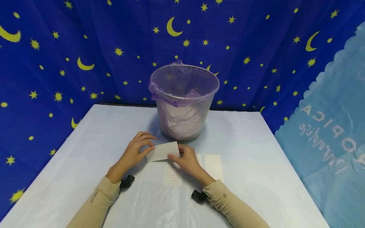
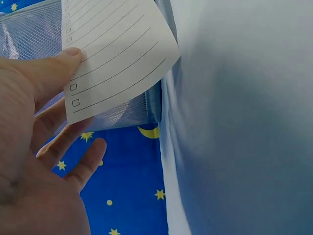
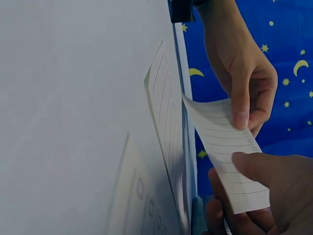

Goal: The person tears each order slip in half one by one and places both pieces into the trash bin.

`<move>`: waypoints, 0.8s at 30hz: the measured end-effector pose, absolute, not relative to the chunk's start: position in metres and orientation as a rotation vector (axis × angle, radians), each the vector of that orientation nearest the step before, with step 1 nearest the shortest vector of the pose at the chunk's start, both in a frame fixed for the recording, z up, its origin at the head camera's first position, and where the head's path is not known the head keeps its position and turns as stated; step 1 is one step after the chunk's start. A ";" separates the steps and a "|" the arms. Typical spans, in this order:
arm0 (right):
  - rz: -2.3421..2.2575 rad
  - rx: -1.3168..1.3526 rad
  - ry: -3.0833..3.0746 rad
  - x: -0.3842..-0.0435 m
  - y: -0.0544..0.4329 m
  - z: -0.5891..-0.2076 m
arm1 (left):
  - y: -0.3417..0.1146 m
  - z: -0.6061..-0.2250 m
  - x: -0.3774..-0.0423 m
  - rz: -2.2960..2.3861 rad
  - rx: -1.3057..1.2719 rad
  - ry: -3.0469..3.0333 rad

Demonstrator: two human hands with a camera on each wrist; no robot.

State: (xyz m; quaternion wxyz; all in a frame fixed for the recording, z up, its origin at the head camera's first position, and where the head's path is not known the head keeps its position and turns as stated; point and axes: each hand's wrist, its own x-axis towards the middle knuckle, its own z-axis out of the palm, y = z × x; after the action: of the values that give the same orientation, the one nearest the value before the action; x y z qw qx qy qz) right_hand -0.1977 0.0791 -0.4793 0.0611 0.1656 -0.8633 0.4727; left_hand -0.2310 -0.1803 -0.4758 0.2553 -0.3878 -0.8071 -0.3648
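A lined checklist sheet (image 1: 162,152) with small printed boxes is held up over the table between both hands. My left hand (image 1: 131,155) pinches its left end, thumb on the printed face; in the left wrist view the other fingers of this hand (image 2: 44,161) spread behind and below the sheet. At the right end, my right hand (image 1: 188,161) grips it with the thumb (image 3: 254,165) across the lines and fingers behind. The sheet (image 3: 225,137) bends slightly in the right wrist view. Under the right hand lies another lined sheet (image 1: 172,176) on the table.
A mesh wastebasket (image 1: 183,122) lined with a purple bag (image 1: 159,90) stands just beyond the hands. Another pale paper slip (image 1: 214,164) lies right of the right hand on the white-covered table (image 1: 256,177). A blue star-patterned curtain (image 1: 119,63) hangs behind.
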 end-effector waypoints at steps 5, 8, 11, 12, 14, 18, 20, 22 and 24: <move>1.438 0.461 -2.583 -0.193 0.083 -0.480 | -0.178 -0.476 -0.227 -0.992 -1.052 -2.228; 1.436 0.469 -2.552 -0.191 0.085 -0.479 | -0.175 -0.475 -0.223 -1.021 -1.042 -2.235; 1.420 0.497 -2.517 -0.188 0.088 -0.477 | -0.171 -0.473 -0.218 -1.050 -1.035 -2.250; 1.414 0.510 -2.505 -0.187 0.089 -0.476 | -0.169 -0.471 -0.217 -1.061 -1.036 -2.260; 1.418 0.535 -2.484 -0.186 0.092 -0.475 | -0.163 -0.468 -0.214 -1.067 -1.046 -2.291; 1.426 0.575 -2.474 -0.183 0.099 -0.472 | -0.151 -0.461 -0.211 -1.054 -1.085 -2.355; 1.406 0.591 -2.470 -0.183 0.105 -0.470 | -0.143 -0.458 -0.211 -1.050 -1.109 -2.371; 1.385 0.591 -2.460 -0.183 0.111 -0.467 | -0.136 -0.455 -0.212 -1.057 -1.135 -2.374; 1.355 0.592 -2.436 -0.185 0.116 -0.464 | -0.129 -0.451 -0.215 -1.056 -1.153 -2.371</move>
State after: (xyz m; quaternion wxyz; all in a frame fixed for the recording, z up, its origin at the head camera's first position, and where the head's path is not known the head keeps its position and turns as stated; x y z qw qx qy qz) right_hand -0.1853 0.1160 -0.4643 0.1452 0.2054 -0.8458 0.4705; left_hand -0.2145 -0.1291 -0.4505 0.1502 -0.4015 -0.8252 -0.3677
